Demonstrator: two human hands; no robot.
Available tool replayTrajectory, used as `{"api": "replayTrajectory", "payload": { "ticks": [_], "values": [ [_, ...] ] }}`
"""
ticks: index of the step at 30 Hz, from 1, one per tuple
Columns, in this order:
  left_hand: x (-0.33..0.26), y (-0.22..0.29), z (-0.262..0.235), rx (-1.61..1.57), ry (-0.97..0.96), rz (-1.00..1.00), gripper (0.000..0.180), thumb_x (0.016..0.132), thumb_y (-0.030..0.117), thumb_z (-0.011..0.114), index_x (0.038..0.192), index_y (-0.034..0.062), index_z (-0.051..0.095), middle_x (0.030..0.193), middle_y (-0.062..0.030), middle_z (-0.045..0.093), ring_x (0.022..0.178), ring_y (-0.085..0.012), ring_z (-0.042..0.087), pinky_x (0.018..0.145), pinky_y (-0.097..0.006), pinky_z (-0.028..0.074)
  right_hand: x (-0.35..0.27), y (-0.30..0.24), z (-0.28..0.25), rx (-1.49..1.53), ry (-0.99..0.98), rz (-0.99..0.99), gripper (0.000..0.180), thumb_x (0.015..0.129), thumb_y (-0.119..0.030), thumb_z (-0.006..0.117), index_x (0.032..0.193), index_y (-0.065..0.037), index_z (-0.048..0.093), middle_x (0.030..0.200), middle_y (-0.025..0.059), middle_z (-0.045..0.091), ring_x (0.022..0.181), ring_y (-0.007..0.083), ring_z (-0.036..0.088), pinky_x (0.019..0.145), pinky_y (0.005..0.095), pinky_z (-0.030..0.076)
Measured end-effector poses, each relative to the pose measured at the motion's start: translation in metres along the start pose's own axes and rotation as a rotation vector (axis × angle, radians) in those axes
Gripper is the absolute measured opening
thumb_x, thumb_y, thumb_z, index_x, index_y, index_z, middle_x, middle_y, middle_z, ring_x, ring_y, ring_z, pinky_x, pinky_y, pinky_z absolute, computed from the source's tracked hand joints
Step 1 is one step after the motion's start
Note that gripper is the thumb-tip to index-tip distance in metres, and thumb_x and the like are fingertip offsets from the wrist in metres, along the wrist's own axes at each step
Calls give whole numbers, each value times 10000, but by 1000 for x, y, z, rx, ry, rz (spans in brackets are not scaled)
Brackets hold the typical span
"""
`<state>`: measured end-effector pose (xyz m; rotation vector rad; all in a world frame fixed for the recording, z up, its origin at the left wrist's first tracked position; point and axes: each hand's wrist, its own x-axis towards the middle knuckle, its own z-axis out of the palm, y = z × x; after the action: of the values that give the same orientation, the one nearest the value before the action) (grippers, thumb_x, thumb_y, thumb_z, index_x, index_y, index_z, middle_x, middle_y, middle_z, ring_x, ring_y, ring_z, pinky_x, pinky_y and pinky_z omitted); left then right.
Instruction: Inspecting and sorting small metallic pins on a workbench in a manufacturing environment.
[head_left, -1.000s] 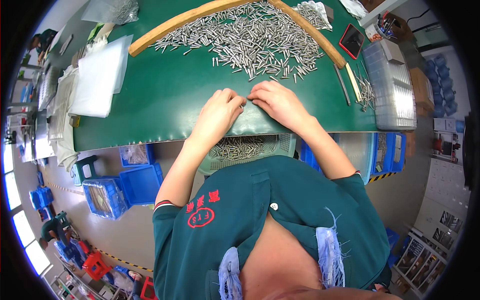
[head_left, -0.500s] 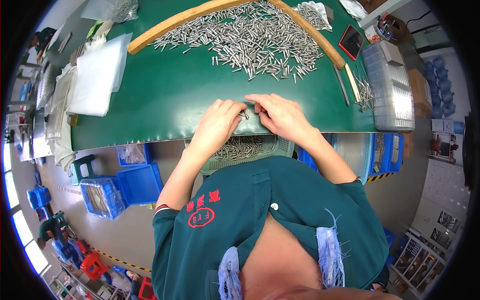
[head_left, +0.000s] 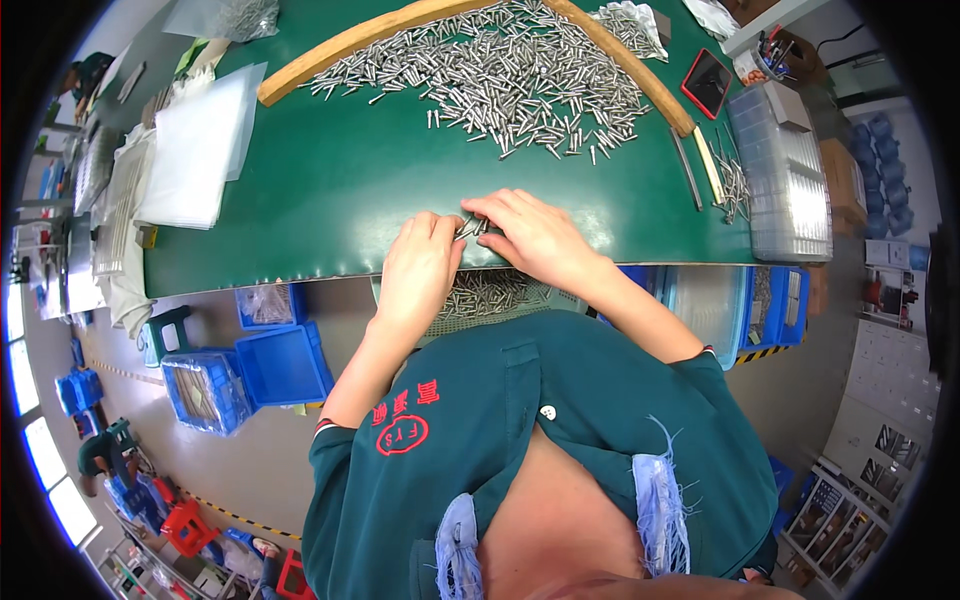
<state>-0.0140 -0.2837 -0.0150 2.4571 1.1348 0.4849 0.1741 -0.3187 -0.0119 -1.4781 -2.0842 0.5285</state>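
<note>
Close to the table's near edge, my two hands meet over a few small silvery metal pins. My left hand is closed, with thumb and fingertips against the pins from the left. From the right, my right hand curls its index finger and thumb around them. The fingers partly cover the pins, so their number is unclear. Farther back lies a large heap of similar metal pins. Under the table edge, in front of me, a light green mesh basket holds more pins.
A bent wooden strip borders the heap on the green table. Plastic sheets lie at left. At right are a red-edged phone, a metal rod, loose longer pins and clear plastic boxes. Blue bins stand below.
My right hand has moved left toward my left hand, and its fingers have closed in on the pins. My left hand has shifted slightly down and left.
</note>
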Motion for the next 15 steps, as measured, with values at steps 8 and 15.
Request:
{"api": "replayTrajectory", "payload": {
  "ticks": [8, 15],
  "values": [
    [2, 6, 1, -42, -17, -70, 219, 819, 135, 660, 999, 37, 582, 919, -110, 552, 867, -285, 574, 742, -397, 491, 0, 1, -1, 44, -1, 18, 452, 818, -106, 657, 1249, -111, 521, 999, 54, 600, 939, 240, 584, 784, 357, 496],
    [3, 4, -1, -50, 16, 15, 189, 807, 113, 664, 977, 55, 605, 915, -93, 547, 864, -275, 574, 748, -396, 491, -1, 6, -1, 48, -34, -6, 512, 797, -82, 662, 1278, -114, 489, 988, 61, 583, 923, 264, 572, 785, 390, 485]
  ]
}}
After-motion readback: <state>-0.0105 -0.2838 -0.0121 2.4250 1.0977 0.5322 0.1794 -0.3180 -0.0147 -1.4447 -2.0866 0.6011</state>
